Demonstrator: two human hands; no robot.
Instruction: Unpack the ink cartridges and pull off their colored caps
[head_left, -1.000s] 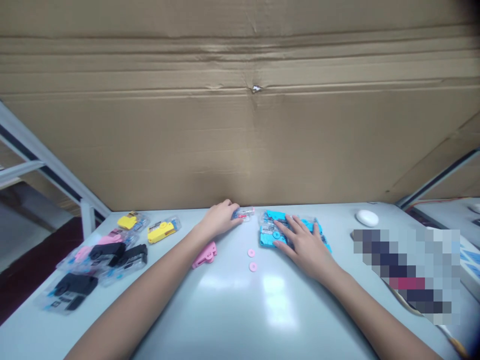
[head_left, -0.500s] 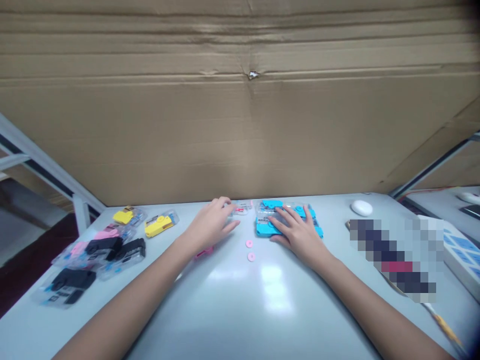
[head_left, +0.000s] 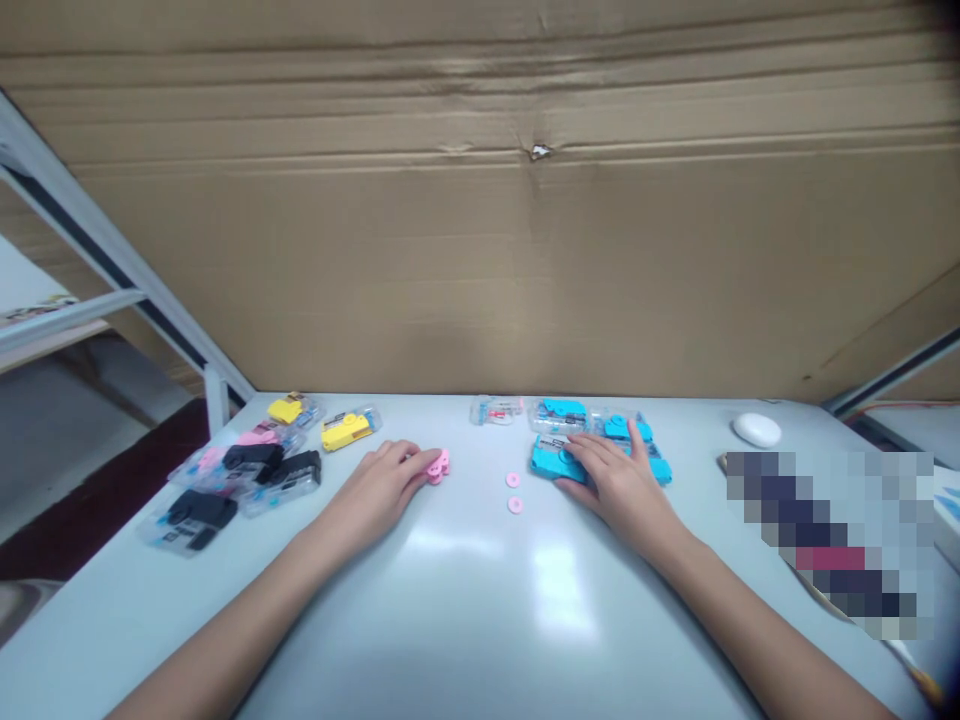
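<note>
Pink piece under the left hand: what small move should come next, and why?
Probably close the left hand on the pink piece and lift it. The fingers only lie on it, with no grip formed, and it sits flat on the table. The right hand rests on the blue packs.

No legible text on the packets (head_left: 247,470), only blurred labels.

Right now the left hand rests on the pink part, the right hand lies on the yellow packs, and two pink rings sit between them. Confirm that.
Not quite. In the head view the right hand lies on the blue packs, not yellow ones. The left hand is on the pink part, with two pink rings between.
</note>
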